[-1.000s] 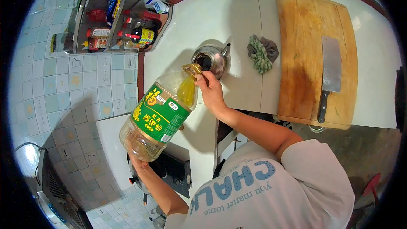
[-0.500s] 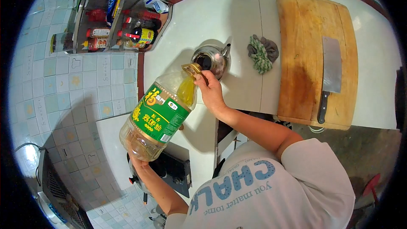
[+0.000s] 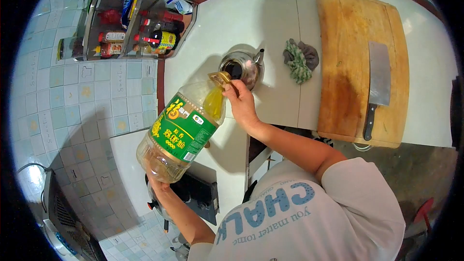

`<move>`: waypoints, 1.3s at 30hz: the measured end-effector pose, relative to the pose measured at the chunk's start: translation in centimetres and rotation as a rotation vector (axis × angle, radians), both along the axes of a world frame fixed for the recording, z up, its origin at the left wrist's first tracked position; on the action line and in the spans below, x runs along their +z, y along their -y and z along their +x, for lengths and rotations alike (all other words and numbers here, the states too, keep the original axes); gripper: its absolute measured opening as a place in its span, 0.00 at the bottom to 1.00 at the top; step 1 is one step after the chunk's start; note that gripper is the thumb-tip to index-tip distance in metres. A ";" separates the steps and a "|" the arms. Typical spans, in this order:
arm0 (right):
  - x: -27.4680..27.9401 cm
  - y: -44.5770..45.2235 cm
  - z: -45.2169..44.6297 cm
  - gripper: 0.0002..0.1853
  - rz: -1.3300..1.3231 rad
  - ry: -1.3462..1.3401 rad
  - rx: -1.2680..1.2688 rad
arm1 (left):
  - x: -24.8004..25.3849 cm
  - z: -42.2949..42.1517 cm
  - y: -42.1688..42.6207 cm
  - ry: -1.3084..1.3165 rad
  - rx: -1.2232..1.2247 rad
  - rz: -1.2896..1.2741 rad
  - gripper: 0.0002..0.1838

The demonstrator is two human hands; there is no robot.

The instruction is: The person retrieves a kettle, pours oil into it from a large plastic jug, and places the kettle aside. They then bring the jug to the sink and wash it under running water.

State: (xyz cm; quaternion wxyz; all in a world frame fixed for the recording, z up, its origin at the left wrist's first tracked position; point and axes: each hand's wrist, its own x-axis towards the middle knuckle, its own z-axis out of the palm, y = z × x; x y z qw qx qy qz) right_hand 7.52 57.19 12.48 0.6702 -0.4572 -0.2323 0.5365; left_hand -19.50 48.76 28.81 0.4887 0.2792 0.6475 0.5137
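We look down on a white table (image 3: 232, 19) edged at the back with red-brown trim, a seam running across it. Pale blue and white tiles (image 3: 87, 87) cover the wall to our left, where a rack (image 3: 193, 25) carries bottled sauces. A metal kettle (image 3: 250, 70) stands lidless mid-table, spout toward a crumpled cloth (image 3: 298, 63); beyond lies a worn wooden board (image 3: 338, 106) with a cleaver (image 3: 380, 75) flat on it. The big oil bottle (image 3: 181, 128) is tilted in the air, neck at the kettle's mouth, yellow oil gathered toward the neck. Our right hand (image 3: 240, 102) grips it by the neck; our left hand (image 3: 154, 176) clasps the base, fingers partly seen through clear plastic. We cannot tell whether oil is flowing.
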 end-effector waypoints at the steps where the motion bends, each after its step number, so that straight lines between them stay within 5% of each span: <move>1: -0.1 0.0 -0.1 0.10 -0.002 0.004 -0.001 | 0.0 -0.1 0.1 -0.002 -0.001 0.006 0.32; 23: -0.1 0.4 -0.7 0.11 0.033 -0.087 -0.090 | 1.1 1.2 -0.9 -0.139 0.011 -0.054 0.33; 32: -1.2 1.4 -0.7 0.11 0.105 0.080 -0.145 | 0.9 0.3 -3.1 -0.094 -0.292 0.100 0.29; 35: -2.3 1.5 -0.9 0.11 0.142 0.126 -0.157 | -0.7 -5.4 -4.1 -0.426 -0.322 0.137 0.28; 39: -1.5 3.1 -0.6 0.11 0.122 0.024 -0.136 | 0.5 -6.1 -5.2 -0.296 -0.309 0.166 0.30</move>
